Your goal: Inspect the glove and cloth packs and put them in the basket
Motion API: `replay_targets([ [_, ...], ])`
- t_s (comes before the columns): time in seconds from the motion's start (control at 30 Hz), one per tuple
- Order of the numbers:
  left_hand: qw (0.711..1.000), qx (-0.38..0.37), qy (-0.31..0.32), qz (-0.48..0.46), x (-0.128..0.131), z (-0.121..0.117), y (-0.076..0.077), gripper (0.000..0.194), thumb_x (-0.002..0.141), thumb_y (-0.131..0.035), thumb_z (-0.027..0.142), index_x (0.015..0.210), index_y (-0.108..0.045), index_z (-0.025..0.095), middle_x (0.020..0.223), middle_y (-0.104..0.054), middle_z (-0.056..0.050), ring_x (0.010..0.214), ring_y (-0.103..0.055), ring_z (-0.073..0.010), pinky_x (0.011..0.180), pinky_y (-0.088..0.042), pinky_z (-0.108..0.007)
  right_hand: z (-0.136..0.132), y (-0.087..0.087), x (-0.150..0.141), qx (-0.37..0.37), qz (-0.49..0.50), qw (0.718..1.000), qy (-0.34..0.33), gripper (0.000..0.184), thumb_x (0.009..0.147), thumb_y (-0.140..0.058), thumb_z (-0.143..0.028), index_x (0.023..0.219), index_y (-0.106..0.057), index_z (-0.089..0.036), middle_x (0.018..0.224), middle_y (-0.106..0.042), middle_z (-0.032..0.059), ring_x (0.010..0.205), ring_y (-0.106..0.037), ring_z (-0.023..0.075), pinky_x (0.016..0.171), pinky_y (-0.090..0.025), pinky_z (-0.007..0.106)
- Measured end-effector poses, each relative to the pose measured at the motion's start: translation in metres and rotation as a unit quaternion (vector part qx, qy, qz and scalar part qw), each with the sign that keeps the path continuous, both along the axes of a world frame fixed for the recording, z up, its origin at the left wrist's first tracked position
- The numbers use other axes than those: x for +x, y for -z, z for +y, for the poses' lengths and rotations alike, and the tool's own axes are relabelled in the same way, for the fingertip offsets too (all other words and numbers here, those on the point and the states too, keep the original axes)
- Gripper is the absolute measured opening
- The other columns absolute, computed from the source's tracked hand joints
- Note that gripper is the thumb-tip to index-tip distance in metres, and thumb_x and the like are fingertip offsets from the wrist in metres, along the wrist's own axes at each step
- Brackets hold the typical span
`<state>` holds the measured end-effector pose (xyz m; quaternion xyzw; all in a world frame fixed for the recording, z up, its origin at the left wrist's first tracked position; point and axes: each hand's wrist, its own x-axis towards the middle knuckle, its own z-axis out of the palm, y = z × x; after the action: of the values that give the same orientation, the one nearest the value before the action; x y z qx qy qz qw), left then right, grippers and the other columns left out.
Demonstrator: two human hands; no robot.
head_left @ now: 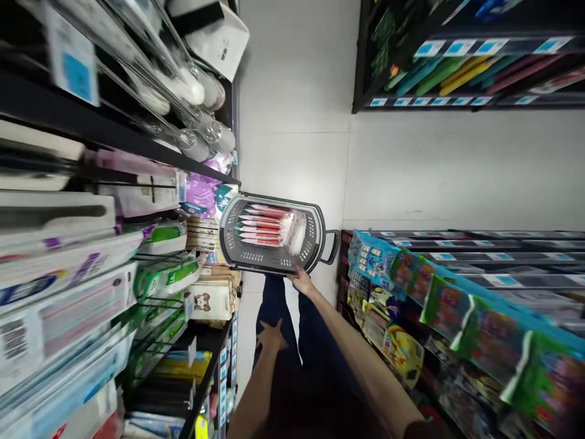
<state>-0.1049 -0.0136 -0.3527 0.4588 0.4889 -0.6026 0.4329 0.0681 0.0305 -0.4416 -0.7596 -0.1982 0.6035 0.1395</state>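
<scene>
A grey shopping basket (228, 235) stands on the pale floor between two shelf rows. Inside it lie several flat packs with red contents (260, 228) in clear wrapping. My right hand (300, 280) reaches down to the basket's near rim, and its fingers curl onto the edge. My left hand (272, 335) rests flat on my thigh in dark blue trousers (278, 299), fingers spread and holding nothing. The basket's dark handle (333, 247) hangs folded at its right end.
Left shelves (114, 268) hold boxed and bagged goods, with clear tubes (192, 91) higher up. Right shelves (457, 305) carry colourful green and blue packets. Another rack (457, 67) stands at the far right across the aisle. The tiled floor (297, 91) runs ahead.
</scene>
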Motion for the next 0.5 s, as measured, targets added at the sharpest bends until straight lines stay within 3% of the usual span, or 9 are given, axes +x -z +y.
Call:
replay_targets([
  [0.13, 0.995, 0.098, 0.027, 0.008, -0.006, 0.003, 0.025, 0.092, 0.065, -0.075, 0.031, 0.146, -0.03, 0.037, 0.139, -0.038, -0.024, 0.11, -0.057, -0.0428, 0.075, -0.052, -0.054, 0.034, 0.075, 0.003, -0.034, -0.045, 0.998, -0.024, 0.055, 0.079, -0.064, -0.024, 0.131, -0.051, -0.014, 0.144, -0.045, 0.0121, 0.136, -0.037, 0.0271, 0.114, -0.028, 0.038],
  [0.23, 0.987, 0.158, 0.019, 0.0, -0.008, 0.011, 0.035, 0.087, 0.067, -0.072, 0.031, 0.144, -0.033, 0.034, 0.135, -0.039, -0.022, 0.105, -0.058, -0.0383, 0.076, -0.051, -0.049, 0.049, 0.12, 0.012, -0.064, -0.073, 0.995, -0.03, 0.055, 0.082, -0.059, -0.026, 0.134, -0.048, -0.009, 0.148, -0.037, 0.0156, 0.136, -0.036, 0.0285, 0.115, -0.026, 0.039],
  [0.33, 0.987, 0.159, 0.021, 0.01, -0.006, 0.02, 0.039, 0.086, 0.066, -0.072, 0.032, 0.143, -0.034, 0.031, 0.136, -0.037, -0.021, 0.102, -0.058, -0.0366, 0.076, -0.05, -0.045, 0.051, 0.147, 0.02, -0.083, -0.09, 0.992, -0.034, 0.057, 0.085, -0.057, -0.028, 0.136, -0.045, -0.006, 0.15, -0.034, 0.0176, 0.136, -0.037, 0.0286, 0.114, -0.027, 0.037],
  [0.5, 0.987, 0.155, 0.032, 0.016, -0.009, 0.023, 0.042, 0.085, 0.066, -0.072, 0.035, 0.143, -0.034, 0.029, 0.131, -0.04, -0.02, 0.098, -0.06, -0.0333, 0.076, -0.048, -0.041, 0.047, 0.172, 0.021, -0.098, -0.095, 0.989, -0.052, 0.057, 0.085, -0.057, -0.03, 0.137, -0.046, -0.007, 0.149, -0.035, 0.0177, 0.134, -0.039, 0.03, 0.111, -0.031, 0.038],
])
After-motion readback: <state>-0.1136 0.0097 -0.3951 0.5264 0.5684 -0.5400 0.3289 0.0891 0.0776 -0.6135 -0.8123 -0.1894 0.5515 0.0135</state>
